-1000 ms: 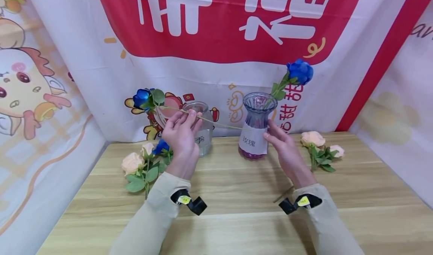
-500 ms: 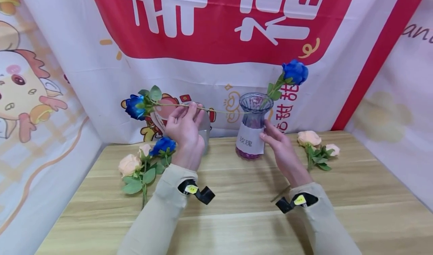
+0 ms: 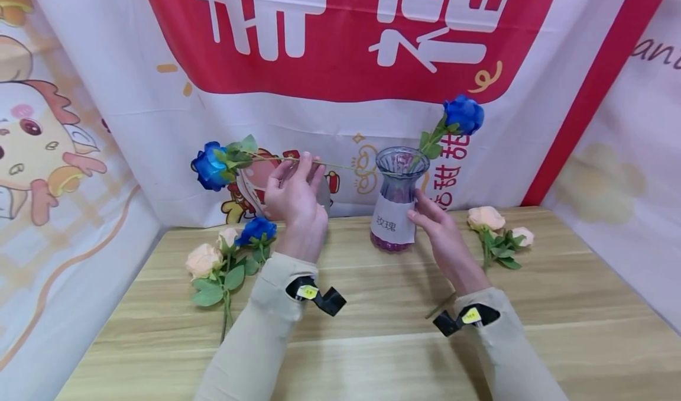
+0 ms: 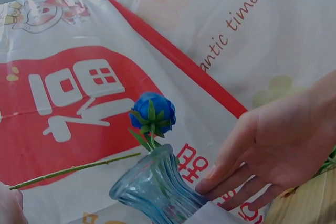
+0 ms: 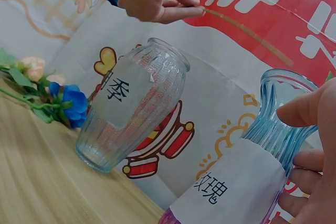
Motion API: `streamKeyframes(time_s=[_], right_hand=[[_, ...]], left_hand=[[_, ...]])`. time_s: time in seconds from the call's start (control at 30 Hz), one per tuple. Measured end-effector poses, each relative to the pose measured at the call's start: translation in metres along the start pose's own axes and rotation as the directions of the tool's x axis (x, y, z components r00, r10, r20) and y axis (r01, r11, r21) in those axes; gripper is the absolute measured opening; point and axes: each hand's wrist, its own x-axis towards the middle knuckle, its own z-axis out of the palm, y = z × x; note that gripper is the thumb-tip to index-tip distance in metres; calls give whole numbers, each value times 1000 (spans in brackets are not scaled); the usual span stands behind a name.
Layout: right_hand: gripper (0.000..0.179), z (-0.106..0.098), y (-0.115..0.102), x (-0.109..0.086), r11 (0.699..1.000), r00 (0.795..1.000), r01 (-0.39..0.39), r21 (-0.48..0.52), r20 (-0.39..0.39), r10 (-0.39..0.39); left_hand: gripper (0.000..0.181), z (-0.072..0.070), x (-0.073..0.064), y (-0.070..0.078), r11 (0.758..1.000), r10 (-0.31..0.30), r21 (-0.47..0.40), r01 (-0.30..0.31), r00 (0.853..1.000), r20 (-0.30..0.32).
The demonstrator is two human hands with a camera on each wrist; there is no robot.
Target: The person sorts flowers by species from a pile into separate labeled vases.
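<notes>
My left hand [image 3: 298, 197] pinches the thin stem of a blue rose [image 3: 211, 165], held nearly level with its bloom to the left. The cut stem end [image 4: 137, 154] is close to the rim of a blue-to-purple glass vase [image 3: 396, 182] bearing a white paper label. A second blue rose [image 3: 464, 115] leans out of that vase to the right. At the vase's right side my right hand [image 3: 444, 235] steadies it, thumb toward the front and fingers along the side. A clear ribbed glass jar [image 5: 137, 100], also labelled, stands behind my left hand, mostly hidden in the head view.
On the wooden table [image 3: 367, 330], peach roses [image 3: 204, 261] and another blue rose [image 3: 256, 230] lie at the left. More peach roses [image 3: 486, 217] lie at the right, their stem running under my right forearm. A printed cloth [image 3: 340, 81] hangs close behind the vases.
My left hand has risen and turned, bringing the rose stem up from in front of the vase's label to rim height. My right hand stays at the vase.
</notes>
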Motion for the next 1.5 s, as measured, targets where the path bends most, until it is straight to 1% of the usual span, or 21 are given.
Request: streamKeyframes(time_s=[0.13, 0.27, 0.33, 0.47, 0.6, 0.7, 0.87, 0.97, 1.1, 1.27, 1.5], right_hand=[[70, -1, -2, -1, 1000, 1000, -8, -10, -3, 8], [70, -4, -2, -2, 1000, 1000, -5, -10, -1, 5], [70, -5, -2, -2, 1000, 1000, -4, -8, -1, 4], [70, -7, -1, -3, 1000, 1000, -3, -2, -5, 3], [70, -6, 0, -2, 1000, 1000, -5, 7, -13, 5], [70, -5, 0, -2, 1000, 1000, -3, 11, -14, 4], [70, -4, 0, -1, 1000, 1000, -2, 12, -9, 2], [70, -3, 0, -1, 1000, 1000, -4, 14, -10, 4], [70, -3, 0, -1, 1000, 1000, -5, 13, -9, 5], [70, -2, 0, -1, 1000, 1000, -6, 8, -9, 6], [69, -2, 0, -1, 1000, 1000, -8, 7, -6, 8]], left_hand=[[37, 6, -3, -2, 999, 32, -29, -31, 999, 38], [31, 13, -3, -8, 996, 83, -42, -81, 995, 47], [30, 18, -3, -11, 994, 108, -36, -106, 993, 50], [32, 27, -5, -18, 992, 127, -15, -126, 990, 62], [38, 32, -6, -24, 990, 128, 47, -131, 990, 67], [36, 34, -6, -28, 988, 127, 84, -132, 990, 62], [31, 33, -5, -37, 991, 109, 74, -113, 992, 60], [32, 33, -4, -42, 994, 88, 61, -91, 994, 58], [35, 33, -2, -49, 995, 69, 65, -72, 996, 49], [37, 33, 1, -54, 995, 74, 69, -77, 996, 41], [36, 34, 5, -54, 992, 89, 89, -95, 994, 63]])
